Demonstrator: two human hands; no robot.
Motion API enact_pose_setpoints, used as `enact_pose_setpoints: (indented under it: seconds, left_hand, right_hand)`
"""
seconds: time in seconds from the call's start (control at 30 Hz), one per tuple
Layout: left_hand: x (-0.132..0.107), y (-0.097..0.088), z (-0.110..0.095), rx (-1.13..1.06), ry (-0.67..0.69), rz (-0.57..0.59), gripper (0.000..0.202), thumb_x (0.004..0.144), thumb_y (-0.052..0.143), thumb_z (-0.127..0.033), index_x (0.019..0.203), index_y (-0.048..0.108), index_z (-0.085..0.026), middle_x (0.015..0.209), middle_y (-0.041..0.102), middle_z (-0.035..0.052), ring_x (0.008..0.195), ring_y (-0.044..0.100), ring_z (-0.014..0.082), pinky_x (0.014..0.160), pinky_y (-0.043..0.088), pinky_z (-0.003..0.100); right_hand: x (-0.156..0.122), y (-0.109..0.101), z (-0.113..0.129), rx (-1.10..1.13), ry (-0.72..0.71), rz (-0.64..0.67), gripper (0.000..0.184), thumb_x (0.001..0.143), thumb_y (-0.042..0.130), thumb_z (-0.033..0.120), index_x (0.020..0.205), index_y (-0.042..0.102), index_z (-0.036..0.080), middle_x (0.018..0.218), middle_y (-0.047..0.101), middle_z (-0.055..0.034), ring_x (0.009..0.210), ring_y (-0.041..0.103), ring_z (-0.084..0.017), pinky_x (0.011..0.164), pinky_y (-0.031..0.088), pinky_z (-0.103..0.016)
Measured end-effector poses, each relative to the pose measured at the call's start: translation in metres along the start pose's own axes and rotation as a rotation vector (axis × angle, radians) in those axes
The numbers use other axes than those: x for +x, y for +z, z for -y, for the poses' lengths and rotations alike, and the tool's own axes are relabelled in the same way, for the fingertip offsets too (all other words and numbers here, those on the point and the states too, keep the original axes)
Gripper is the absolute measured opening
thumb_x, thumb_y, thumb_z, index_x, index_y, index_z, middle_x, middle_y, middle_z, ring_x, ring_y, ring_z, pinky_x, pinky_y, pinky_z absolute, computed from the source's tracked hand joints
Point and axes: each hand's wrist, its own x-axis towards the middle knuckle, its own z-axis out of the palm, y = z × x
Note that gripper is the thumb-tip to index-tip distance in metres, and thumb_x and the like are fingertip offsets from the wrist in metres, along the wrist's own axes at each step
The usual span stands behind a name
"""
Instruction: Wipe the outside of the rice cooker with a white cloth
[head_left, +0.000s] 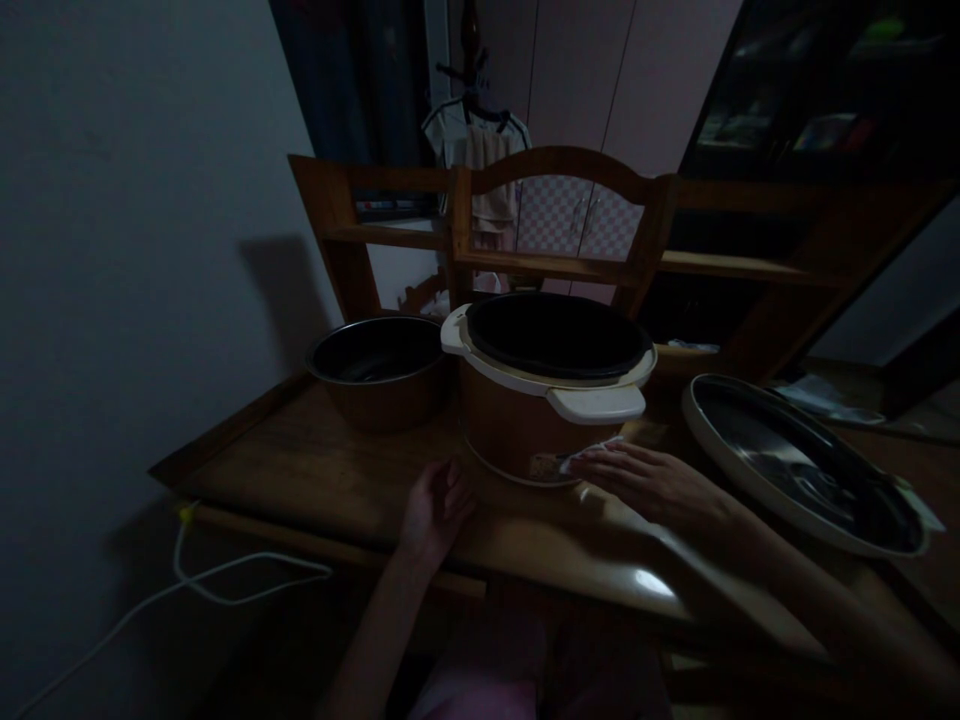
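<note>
A rice cooker body (pixel 499 415) with a brown side, a cream rim and handles stands on the wooden desk (pixel 330 465); its dark inside shows from above. My right hand (pixel 652 485) presses a white wipe (pixel 589 455) against the lower front of the cooker, fingers together and stretched to the left. Beside it on the side wall is a small label-like patch (pixel 544 466). Near the desk's front edge rests my left hand (pixel 439 505), its fingers curled loosely with nothing visible in them. Left of the cooker sits a dark inner pot (pixel 382 400).
A large round lid (pixel 799 465) lies inner side up at the right. Behind the cooker rises the desk's wooden shelf frame (pixel 562 265). A white cable (pixel 255 560) hangs at the front left, by the wall (pixel 150 250). Some clear plastic (pixel 829 397) lies beyond the lid.
</note>
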Motion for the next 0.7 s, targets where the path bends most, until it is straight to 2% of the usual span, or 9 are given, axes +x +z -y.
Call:
enact_pose_setpoints:
  seconds: [0.17,0.27,0.43,0.57,0.7]
  left_hand:
    - [0.001,-0.001,0.0,0.003,-0.007,0.006,0.037,0.1,0.047,-0.026,0.064,0.045,-0.018,0.047,0.033,-0.0055,0.039,0.024,0.0071,0.042,0.022,0.022]
    - [0.0,-0.002,0.001,0.009,0.001,-0.002,0.037,0.1,0.047,-0.026,0.064,0.045,-0.018,0.046,0.032,-0.0056,0.039,0.023,0.0074,0.042,0.021,0.023]
    - [0.0,-0.004,0.002,0.011,0.001,0.005,0.037,0.1,0.047,-0.027,0.064,0.046,-0.018,0.046,0.031,-0.0059,0.039,0.022,0.0074,0.042,0.021,0.023]
    - [0.001,-0.003,0.001,0.008,-0.001,0.003,0.037,0.1,0.046,-0.026,0.064,0.046,-0.018,0.046,0.03,-0.006,0.04,0.021,0.0074,0.042,0.02,0.023]
    - [0.001,-0.002,0.001,0.013,-0.004,0.008,0.037,0.1,0.047,-0.026,0.065,0.046,-0.018,0.046,0.031,-0.0059,0.04,0.022,0.0071,0.042,0.021,0.022]
  right_hand:
    - [0.011,-0.024,0.003,0.009,0.036,-0.033,0.06,0.105,0.038,0.01,0.163,0.024,0.019,0.157,0.054,-0.0035,0.147,0.046,-0.015,0.125,0.038,-0.036]
    - [0.012,-0.031,0.002,-0.002,0.105,-0.013,0.064,0.103,0.044,0.008,0.163,0.026,0.022,0.158,0.052,-0.0037,0.147,0.047,-0.017,0.123,0.042,-0.037]
    - [0.007,-0.018,0.001,-0.107,0.102,-0.043,0.07,0.099,0.049,0.002,0.163,0.026,0.018,0.159,0.051,-0.0062,0.149,0.043,-0.019,0.125,0.038,-0.04]
    - [0.008,-0.002,0.005,-0.233,0.055,-0.141,0.065,0.099,0.053,0.004,0.16,0.031,0.01,0.155,0.055,-0.0081,0.151,0.04,-0.02,0.13,0.029,-0.041]
    - [0.01,0.01,0.009,-0.274,0.025,-0.201,0.061,0.098,0.054,0.005,0.157,0.037,0.006,0.154,0.055,-0.0113,0.153,0.037,-0.024,0.13,0.029,-0.045]
